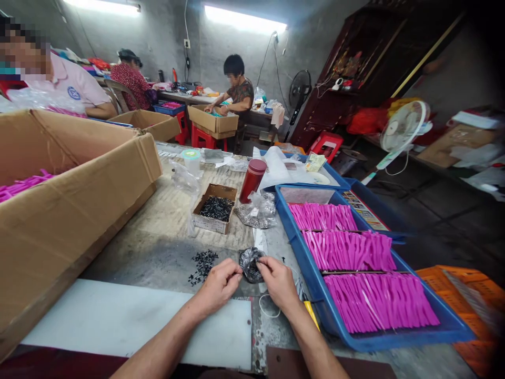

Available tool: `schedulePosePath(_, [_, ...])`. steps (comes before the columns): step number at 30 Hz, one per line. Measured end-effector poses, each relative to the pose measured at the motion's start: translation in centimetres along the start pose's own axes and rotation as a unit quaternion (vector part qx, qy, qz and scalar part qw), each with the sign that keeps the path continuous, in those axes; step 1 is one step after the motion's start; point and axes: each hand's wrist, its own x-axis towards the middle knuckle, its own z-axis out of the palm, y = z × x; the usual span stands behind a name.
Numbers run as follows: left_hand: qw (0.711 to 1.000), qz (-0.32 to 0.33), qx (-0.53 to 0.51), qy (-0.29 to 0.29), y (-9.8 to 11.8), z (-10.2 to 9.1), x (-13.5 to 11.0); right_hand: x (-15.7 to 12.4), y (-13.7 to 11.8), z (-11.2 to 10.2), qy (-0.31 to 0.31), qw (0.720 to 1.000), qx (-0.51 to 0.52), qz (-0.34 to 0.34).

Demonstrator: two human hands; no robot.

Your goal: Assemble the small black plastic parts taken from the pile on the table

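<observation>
1. Where the worktable (153,252) runs along its left side, a large cardboard carton (90,205) stands, with magenta pieces (27,185) visible inside.
2. White board (138,321) flat on the near part of the table, right of the carton; the left forearm passes above it.
3. Loose pile of small black parts (202,266) on the bare tabletop, just beyond the left hand.
4. Small open box (209,224) farther back, more black parts of similar look inside.
5. Left hand (223,284): palm down, thumb and forefinger brought together at the left edge of the black bag. Anything between the tips is too small to make out.
6. Black bag (246,257), thin plastic, on the table between the two hands, mouth upward, dark contents.
7. Dark red canister (252,181) upright behind it, a clear bag (258,213) near its base.
8. Right hand (279,281): thumb and forefinger at the black bag's right rim; cannot tell whether they pinch the film or a part.
9. Yellow-handled tool (311,315) beside the right forearm.
10. Blue tray (310,279) at right, holding three rows of magenta strips (374,300).
</observation>
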Motion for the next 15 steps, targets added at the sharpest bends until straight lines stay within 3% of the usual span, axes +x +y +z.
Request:
schedulePosePath(3, [1.000, -0.011, -0.018, 0.004, 0.2, 0.0, 0.0, -0.3, -0.3, -0.4, 0.020, 0.983, 0.165, 0.075])
schedulePosePath(7, [0.999, -0.022, -0.045, 0.006, 0.4, -0.1, 0.2, -0.5, -0.7, -0.2, 0.020, 0.928, 0.343, 0.143])
schedulePosePath(11, [0.997, -0.030, -0.076, 0.000, 0.4, -0.2, 0.1, -0.9, -1.1, 0.2, 0.013, 0.897, 0.408, 0.170])
schedulePosePath(15, [0.990, -0.039, -0.138, -0.004, 0.4, -0.2, 0.0, -1.4, -1.3, 1.0, 0.007, 0.890, 0.424, 0.165])
